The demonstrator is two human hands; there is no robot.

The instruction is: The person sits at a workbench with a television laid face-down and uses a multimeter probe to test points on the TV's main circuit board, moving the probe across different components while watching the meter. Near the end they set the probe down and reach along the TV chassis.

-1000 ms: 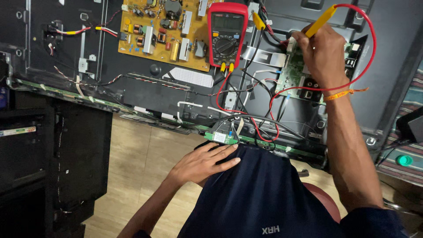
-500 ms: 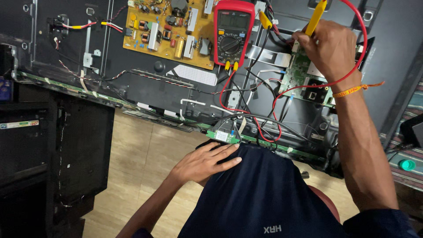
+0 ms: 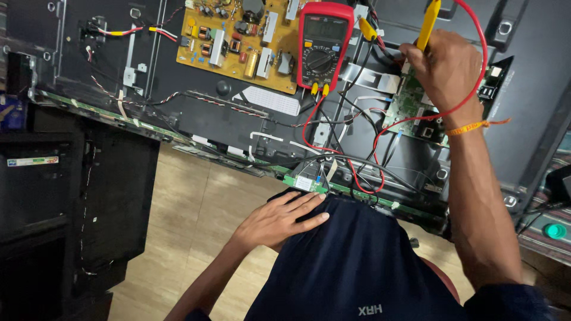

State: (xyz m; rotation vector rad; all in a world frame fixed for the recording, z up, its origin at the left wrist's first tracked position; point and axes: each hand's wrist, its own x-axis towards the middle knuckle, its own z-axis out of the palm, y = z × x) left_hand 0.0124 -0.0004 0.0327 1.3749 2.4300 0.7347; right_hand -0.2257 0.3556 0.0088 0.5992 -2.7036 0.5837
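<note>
My right hand [image 3: 447,70] grips a yellow-handled test probe [image 3: 428,22] with a red lead and holds it down against a green circuit board [image 3: 416,107] inside an opened flat-screen set. A red and black multimeter [image 3: 322,43] lies on the set's back, just left of that hand, with red and black leads [image 3: 333,128] running from it. A second yellow probe [image 3: 367,28] lies beside the meter. My left hand [image 3: 279,219] rests flat on my dark blue trouser knee [image 3: 357,261], fingers spread, holding nothing.
A tan power board [image 3: 241,41] with capacitors and coils sits left of the meter. A thin green strip board [image 3: 178,134] lines the set's lower edge. Black cabinets [image 3: 71,196] stand at left on the wooden floor [image 3: 196,220]. A green round button [image 3: 556,230] shows at right.
The view has shifted down and left, so the set sits higher in the picture. My right hand keeps the probe on the green board. My left hand has not moved from the knee.
</note>
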